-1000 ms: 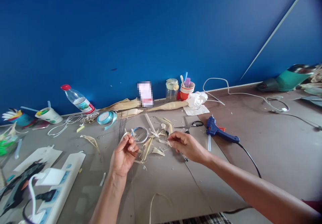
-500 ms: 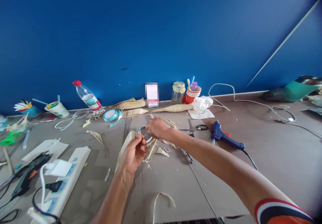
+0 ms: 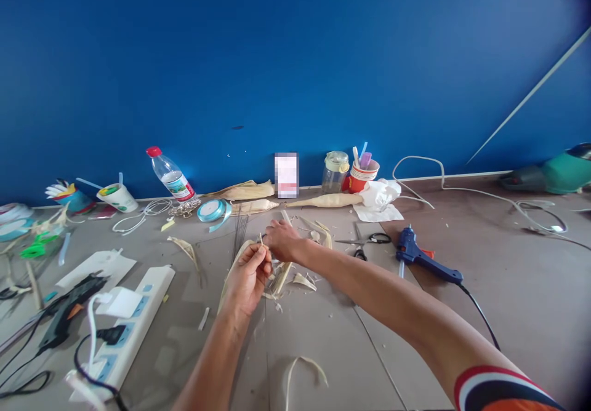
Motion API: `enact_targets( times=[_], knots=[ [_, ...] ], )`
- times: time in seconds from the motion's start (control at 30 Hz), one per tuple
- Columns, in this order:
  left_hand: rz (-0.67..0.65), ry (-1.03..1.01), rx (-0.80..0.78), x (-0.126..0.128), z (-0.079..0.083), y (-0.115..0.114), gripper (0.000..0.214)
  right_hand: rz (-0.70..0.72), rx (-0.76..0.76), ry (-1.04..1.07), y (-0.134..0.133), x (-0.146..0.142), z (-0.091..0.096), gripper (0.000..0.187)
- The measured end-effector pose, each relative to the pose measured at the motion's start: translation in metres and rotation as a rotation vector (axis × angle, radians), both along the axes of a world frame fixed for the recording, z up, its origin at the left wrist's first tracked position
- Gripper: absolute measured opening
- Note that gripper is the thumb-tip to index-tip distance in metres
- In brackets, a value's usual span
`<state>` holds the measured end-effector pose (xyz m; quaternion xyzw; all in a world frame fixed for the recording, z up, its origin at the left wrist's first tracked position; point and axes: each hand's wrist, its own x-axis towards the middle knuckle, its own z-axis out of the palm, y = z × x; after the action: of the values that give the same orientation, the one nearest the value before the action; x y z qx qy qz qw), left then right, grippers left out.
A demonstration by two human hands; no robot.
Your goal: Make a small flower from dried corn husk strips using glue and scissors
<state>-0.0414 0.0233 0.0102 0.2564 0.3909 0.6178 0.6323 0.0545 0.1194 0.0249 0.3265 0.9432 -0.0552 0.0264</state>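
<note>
My left hand (image 3: 248,274) pinches a thin pale strip (image 3: 261,239) upright between thumb and forefinger. Just beyond it, my right hand (image 3: 282,240) bends its fingers down close to the left fingertips; what they grip, if anything, is hidden. Dried corn husk pieces (image 3: 281,279) and small scraps lie beneath and around both hands. To the right of the right hand are black-handled scissors (image 3: 379,238), partly covered by the forearm. A bundle of thin dark wires (image 3: 240,229) lies to the left of the hands.
A blue glue gun (image 3: 422,258) lies at right. At left are a white power strip (image 3: 146,300) and a black glue gun (image 3: 69,312). Along the wall stand a tilted bottle (image 3: 173,180), a blue ribbon roll (image 3: 211,210), a glass jar (image 3: 335,174) and red cups (image 3: 364,174).
My right hand has shifted slightly down and left, its fingers now lower beside my left hand. The pale and bluish item seen between the hands is now hidden. The view has turned slightly left.
</note>
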Motion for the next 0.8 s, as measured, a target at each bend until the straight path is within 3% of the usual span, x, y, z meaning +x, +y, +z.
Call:
enact_targets(
  times=[0.17, 0.37, 0.5, 0.57, 0.7, 0.8],
  knots=[
    [0.01, 0.065, 0.022, 0.001, 0.0, -0.001, 0.017, -0.035, -0.066, 0.087, 0.003, 0.003, -0.003, 0.009],
    [0.009, 0.106, -0.007, 0.002, -0.002, 0.0, 0.018, -0.293, -0.224, 0.367, 0.006, 0.032, 0.006, 0.013],
    [-0.031, 0.146, -0.004, 0.009, -0.001, -0.004, 0.019, -0.382, -0.372, 0.575, -0.007, 0.059, 0.006, 0.013],
    [-0.055, 0.181, -0.003, 0.015, 0.001, -0.007, 0.02, -0.434, -0.526, 0.731, -0.019, 0.07, 0.001, 0.02],
    [-0.103, 0.282, 0.006, 0.027, 0.002, -0.013, 0.02, -0.558, -1.159, 1.243, -0.045, 0.089, -0.013, 0.017],
    [-0.155, 0.343, 0.005, 0.035, 0.001, -0.016, 0.02, -0.572, -1.38, 1.378, -0.058, 0.1, -0.021, 0.016]
  ],
)
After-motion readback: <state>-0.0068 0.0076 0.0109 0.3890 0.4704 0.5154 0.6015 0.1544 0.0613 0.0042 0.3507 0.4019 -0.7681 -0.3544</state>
